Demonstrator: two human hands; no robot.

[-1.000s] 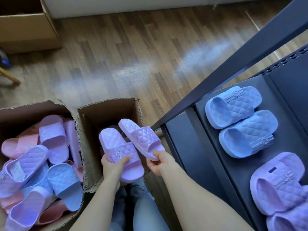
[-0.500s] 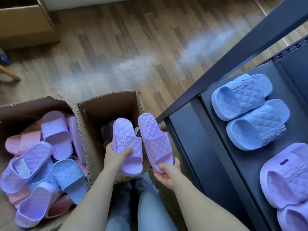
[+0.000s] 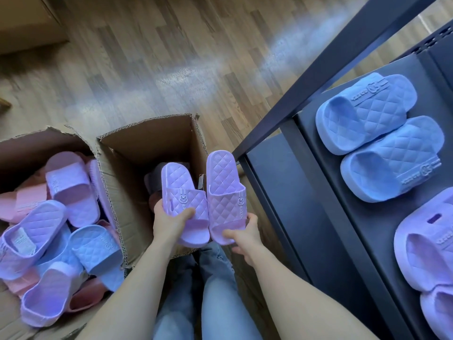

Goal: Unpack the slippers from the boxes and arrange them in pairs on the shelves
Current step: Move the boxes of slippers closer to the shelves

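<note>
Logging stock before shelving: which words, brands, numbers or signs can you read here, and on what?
Nothing reads clearly.
Embossed lettering by an animal-face emblem, straps of the blue slippers on the shelf: too blurred.
Same emblem lettering, left lilac slipper in the left hand and right lilac slipper in the right hand: too small.
White label on the boxed lilac slipper in the cardboard box: blurred.

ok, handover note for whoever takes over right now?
Hands: left hand grips a purple slipper, right hand grips the other purple slipper, side by side over the small box.
Done: a blue pair and a purple pair sit on the shelf.
Left: shelve the held pair, then pair up the heap of pink, purple and blue slippers in the big box.
</note>
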